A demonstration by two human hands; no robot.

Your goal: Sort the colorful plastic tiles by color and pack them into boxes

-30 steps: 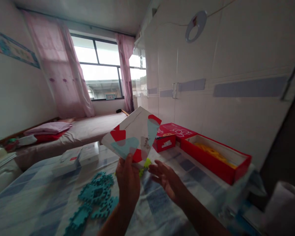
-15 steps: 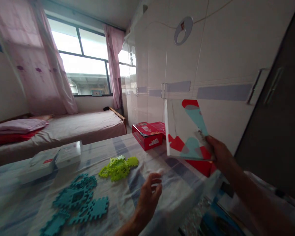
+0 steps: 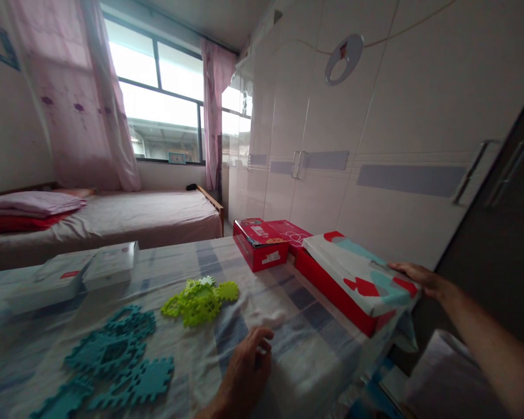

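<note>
My right hand [image 3: 413,274] rests on the far right edge of a white box lid [image 3: 362,278] printed with red and teal shapes; its fingers lie fairly flat along that edge. The lid sits on top of a long red box [image 3: 332,286] at the right side of the bed. My left hand [image 3: 244,368] lies low on the blue checked sheet [image 3: 297,326], fingers loosely curled, with nothing in it. Green foam puzzle pieces [image 3: 198,298] lie just beyond the left hand, and teal foam pieces [image 3: 113,361] lie to their left.
A smaller red box [image 3: 261,244] stands behind the long one. Two white boxes [image 3: 82,270] lie at the left. Another bed with pink bedding [image 3: 105,215] runs under the window. White wardrobe doors [image 3: 375,151] line the right wall, close to the bed's edge.
The lid passed from my left hand to my right, swung right and came down flat onto the long red box. My left hand dropped to the sheet.
</note>
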